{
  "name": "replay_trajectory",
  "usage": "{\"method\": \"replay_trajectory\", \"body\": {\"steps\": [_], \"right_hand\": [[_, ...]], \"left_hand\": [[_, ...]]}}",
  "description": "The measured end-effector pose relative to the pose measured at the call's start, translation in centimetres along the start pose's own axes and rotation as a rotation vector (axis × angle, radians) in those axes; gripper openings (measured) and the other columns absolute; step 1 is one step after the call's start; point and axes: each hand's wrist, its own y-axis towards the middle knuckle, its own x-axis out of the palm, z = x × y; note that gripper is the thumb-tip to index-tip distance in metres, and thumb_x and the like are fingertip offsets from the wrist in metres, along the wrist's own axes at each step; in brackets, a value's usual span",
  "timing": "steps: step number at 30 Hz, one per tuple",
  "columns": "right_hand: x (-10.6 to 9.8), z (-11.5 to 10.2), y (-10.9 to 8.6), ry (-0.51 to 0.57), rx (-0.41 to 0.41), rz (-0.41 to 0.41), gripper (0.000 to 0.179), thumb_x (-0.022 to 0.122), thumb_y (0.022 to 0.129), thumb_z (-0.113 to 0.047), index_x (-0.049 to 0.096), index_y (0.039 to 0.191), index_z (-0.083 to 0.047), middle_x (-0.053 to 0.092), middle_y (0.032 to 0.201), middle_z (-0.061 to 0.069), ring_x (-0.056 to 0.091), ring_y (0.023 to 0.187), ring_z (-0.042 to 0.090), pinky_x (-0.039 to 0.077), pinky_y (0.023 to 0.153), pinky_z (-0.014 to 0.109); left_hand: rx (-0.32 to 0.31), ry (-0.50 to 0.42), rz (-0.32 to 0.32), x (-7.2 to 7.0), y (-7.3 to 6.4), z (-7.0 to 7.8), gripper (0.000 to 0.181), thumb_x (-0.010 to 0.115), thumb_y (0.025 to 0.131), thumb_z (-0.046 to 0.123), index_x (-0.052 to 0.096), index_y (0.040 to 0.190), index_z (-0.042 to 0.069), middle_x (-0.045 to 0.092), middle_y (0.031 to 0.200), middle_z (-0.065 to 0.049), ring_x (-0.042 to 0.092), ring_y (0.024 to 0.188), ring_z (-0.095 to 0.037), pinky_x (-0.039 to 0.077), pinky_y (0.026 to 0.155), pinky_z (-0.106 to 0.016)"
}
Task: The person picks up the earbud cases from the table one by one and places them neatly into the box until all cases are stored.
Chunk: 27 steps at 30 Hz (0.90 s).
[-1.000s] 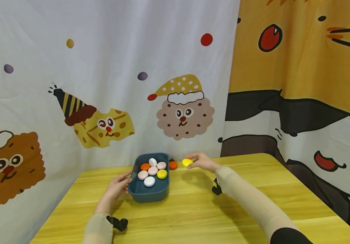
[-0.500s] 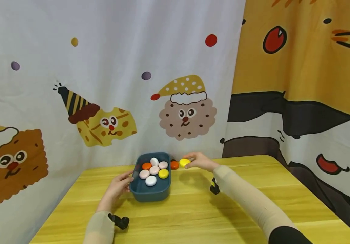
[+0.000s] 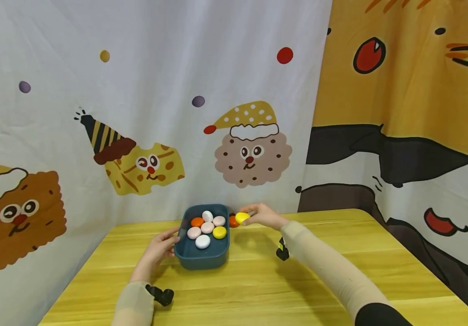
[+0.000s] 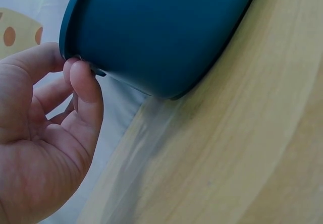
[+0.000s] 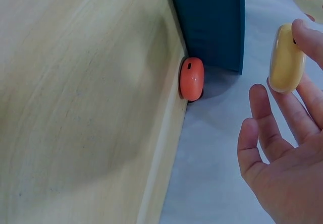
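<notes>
A dark blue plastic bin [image 3: 201, 264] stands on the table, holding several smooth, rounded pebble-like pieces in white, pale pink, orange and yellow. My left hand [image 3: 159, 248] pinches the bin's left rim between thumb and curled fingers; the left wrist view shows the fingertips [image 4: 83, 77] at the lip. To the right of the bin, my right hand [image 3: 264, 216] holds up a yellow rounded piece [image 5: 287, 60] between thumb and fingers, above the table. An orange rounded piece [image 5: 192, 78] with a small dark slot lies by the bin's right wall, partly covered by the yellow one in the head view.
The wood-patterned table [image 3: 258, 290] reaches back to a white curtain [image 3: 144, 90] printed with cartoon snacks. A second, orange cartoon curtain [image 3: 413, 99] hangs along the right side. Each wrist wears a small black mount [image 3: 160, 295].
My right hand has moved a little left with the yellow piece, closer to the bin and over the orange piece. The head view has shifted slightly. My left hand stays at the rim.
</notes>
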Motion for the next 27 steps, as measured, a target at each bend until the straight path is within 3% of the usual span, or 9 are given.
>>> {"method": "replay_trajectory", "body": {"steps": [13,19,27], "right_hand": [[0.5,-0.5,0.7,0.006,-0.038,-0.01,0.05,0.077,0.083,-0.019,0.063,0.13,-0.009,0.06,0.129,0.007,0.053,0.119,0.028,0.045,0.096,0.043],[1.3,-1.2,1.3,0.002,-0.062,-0.023,0.05,0.075,0.084,-0.018,0.061,0.131,-0.005,0.059,0.13,0.009,0.057,0.114,0.028,0.047,0.093,0.043],[2.0,-2.6,2.2,-0.014,-0.04,-0.077,0.048,0.075,0.084,-0.023,0.063,0.13,-0.015,0.058,0.131,0.004,0.058,0.111,0.022,0.047,0.093,0.039]], "left_hand": [[0.016,0.003,-0.007,0.0,-0.2,0.1,0.049,0.057,0.096,0.008,0.045,0.142,-0.002,0.054,0.098,-0.016,0.051,0.059,-0.013,0.048,0.054,-0.025],[0.018,0.005,-0.01,-0.1,-0.2,-0.1,0.049,0.057,0.096,0.008,0.045,0.142,-0.003,0.053,0.094,-0.014,0.05,0.06,-0.013,0.048,0.054,-0.024],[0.013,0.001,-0.006,0.0,0.0,-0.2,0.048,0.058,0.096,0.009,0.047,0.142,-0.001,0.052,0.089,-0.009,0.049,0.059,-0.014,0.048,0.053,-0.025]]}}
